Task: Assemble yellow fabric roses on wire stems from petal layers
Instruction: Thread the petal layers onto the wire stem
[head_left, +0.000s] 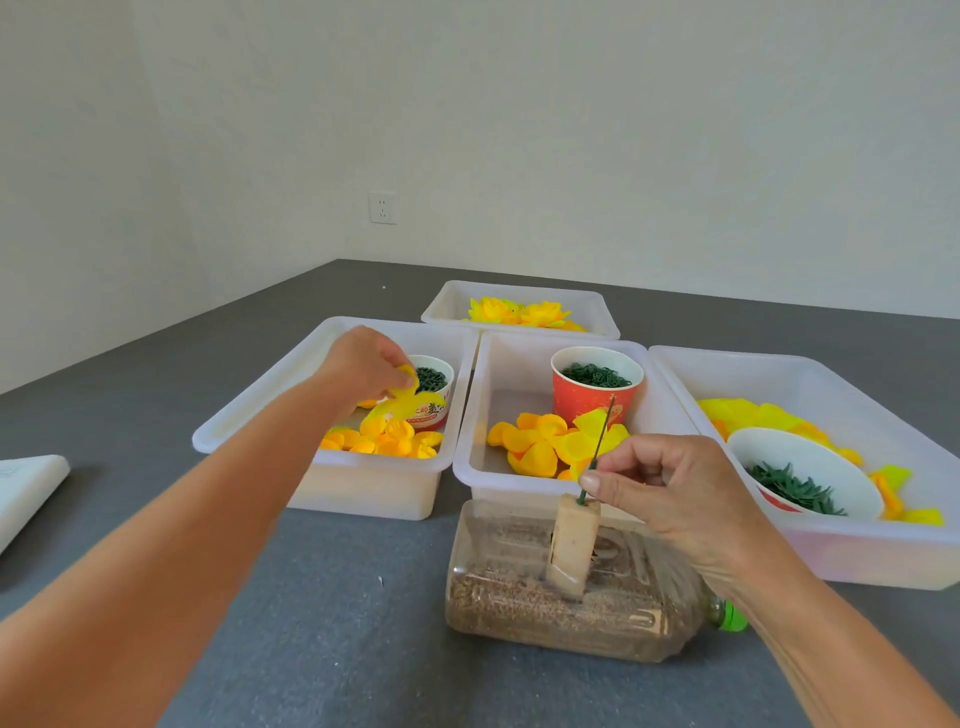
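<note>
Pinching the bare wire stem (597, 451) upright in the wooden block (570, 545), the right hand (670, 488) waited while the left hand (363, 364) pinched a first petal (408, 376) left of it, finished roses (519, 313) lying in the tub (519, 296) behind.

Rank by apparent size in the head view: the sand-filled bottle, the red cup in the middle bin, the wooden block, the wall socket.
1. Bottle, largest.
2. Red cup.
3. Wooden block, close to the cup in apparent size and nearer the camera, so this pair is unsure.
4. Wall socket, smallest, but also farthest away.
</note>
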